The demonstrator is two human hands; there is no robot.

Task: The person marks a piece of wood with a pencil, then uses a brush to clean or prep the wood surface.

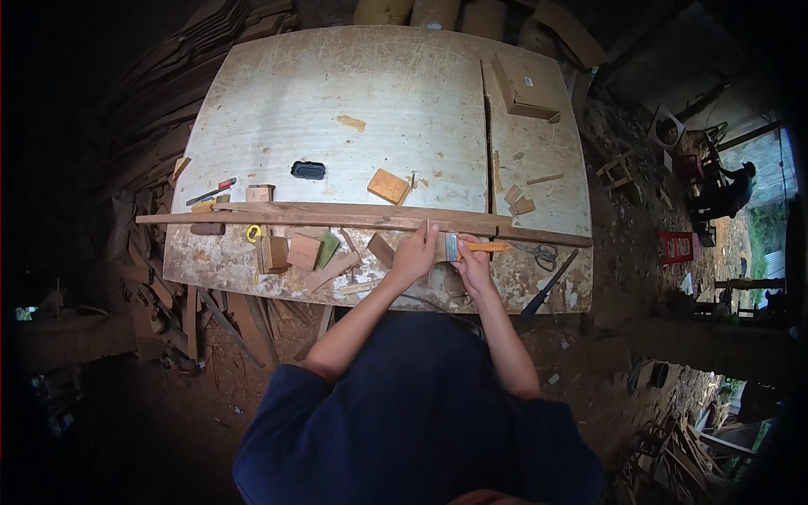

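Observation:
A paintbrush with an orange handle (488, 247) and a pale metal band lies level above the near part of the workbench. My right hand (474, 267) is closed around it where the band meets the handle. At the bristle end, my left hand (412, 259) has its fingers closed against the bristles, which it partly hides. Just beyond both hands, a long wooden strip (337, 216) runs across the bench. Left of my left hand are a small dark wood block (381, 251) and a thin wood offcut (335, 271).
On the workbench (278, 93) are a cardboard box (526, 87), a black tray (308, 170), a wooden block (388, 187), scissors (539, 254), a dark long-handled tool (549, 284) and a yellow tape measure (254, 232). Lumber is piled at left. A person (728, 194) is far right.

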